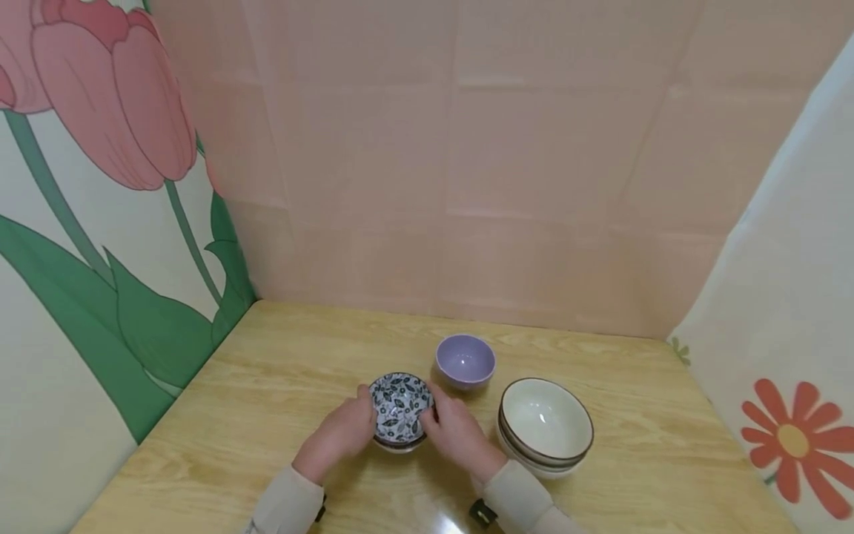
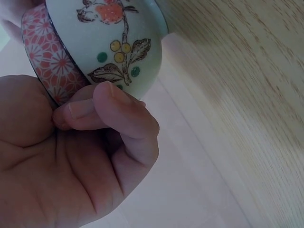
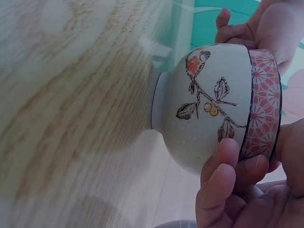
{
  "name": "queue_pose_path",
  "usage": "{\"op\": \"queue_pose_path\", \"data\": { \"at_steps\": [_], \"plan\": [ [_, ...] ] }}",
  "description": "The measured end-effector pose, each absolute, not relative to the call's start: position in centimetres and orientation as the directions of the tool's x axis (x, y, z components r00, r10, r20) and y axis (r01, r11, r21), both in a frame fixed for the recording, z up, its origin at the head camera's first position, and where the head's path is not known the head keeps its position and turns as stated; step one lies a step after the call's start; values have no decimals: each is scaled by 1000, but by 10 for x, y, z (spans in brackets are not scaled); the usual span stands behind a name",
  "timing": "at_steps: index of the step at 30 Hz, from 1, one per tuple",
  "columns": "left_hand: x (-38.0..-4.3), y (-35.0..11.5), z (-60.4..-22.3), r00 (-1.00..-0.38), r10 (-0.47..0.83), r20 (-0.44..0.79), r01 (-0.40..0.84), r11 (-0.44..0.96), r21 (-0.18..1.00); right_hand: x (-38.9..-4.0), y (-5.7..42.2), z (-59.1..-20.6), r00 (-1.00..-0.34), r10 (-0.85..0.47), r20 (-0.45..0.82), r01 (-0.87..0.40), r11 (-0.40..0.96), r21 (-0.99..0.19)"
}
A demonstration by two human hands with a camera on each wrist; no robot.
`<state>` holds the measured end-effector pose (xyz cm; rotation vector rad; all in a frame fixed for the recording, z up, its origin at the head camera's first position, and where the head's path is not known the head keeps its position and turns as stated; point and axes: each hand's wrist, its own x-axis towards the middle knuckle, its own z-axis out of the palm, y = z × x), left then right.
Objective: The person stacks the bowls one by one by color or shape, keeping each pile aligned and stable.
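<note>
On the wooden worktop (image 1: 220, 415), a purple bowl (image 1: 465, 360) and stacked bowls (image 1: 545, 417) sit close, right of the patterned bowl (image 1: 400, 406). The left hand (image 1: 342, 430) and right hand (image 1: 460, 432) pinch its rim.

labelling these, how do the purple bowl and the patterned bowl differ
The purple bowl looks plain inside; the patterned bowl has a dark leafy print. The left hand and right hand hold the patterned bowl, while the purple bowl sits unheld. Both are round and face up.
</note>
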<state>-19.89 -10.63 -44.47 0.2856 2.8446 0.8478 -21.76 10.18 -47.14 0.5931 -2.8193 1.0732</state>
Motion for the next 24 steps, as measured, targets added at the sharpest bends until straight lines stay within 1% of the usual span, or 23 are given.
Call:
{"op": "queue_pose_path", "data": {
  "at_steps": [6, 11, 16, 19, 22, 24],
  "plan": [
    [-203, -106, -443, -969, 243, -54, 177, 824, 539, -218, 102, -470, -910, -326, 255, -414, 687, -597],
    [-205, -106, -441, -967, 250, -47, 190, 833, 520, -220, 101, -469, -899, -326, 291, -437, 695, -571],
    [-204, -106, -441, -968, 241, -72, 170, 838, 518, -219, 100, -469, -905, -327, 272, -425, 695, -580],
    [-203, -107, -441, -970, 228, -84, 157, 853, 498, -218, 99, -468, -911, -326, 254, -413, 697, -587],
    [-202, -109, -438, -972, 217, -86, 151, 865, 479, -217, 98, -466, -922, -324, 211, -383, 689, -615],
    [-203, -110, -434, -973, 217, -76, 158, 870, 468, -217, 99, -465, -924, -324, 206, -379, 686, -621]
  ]
}}
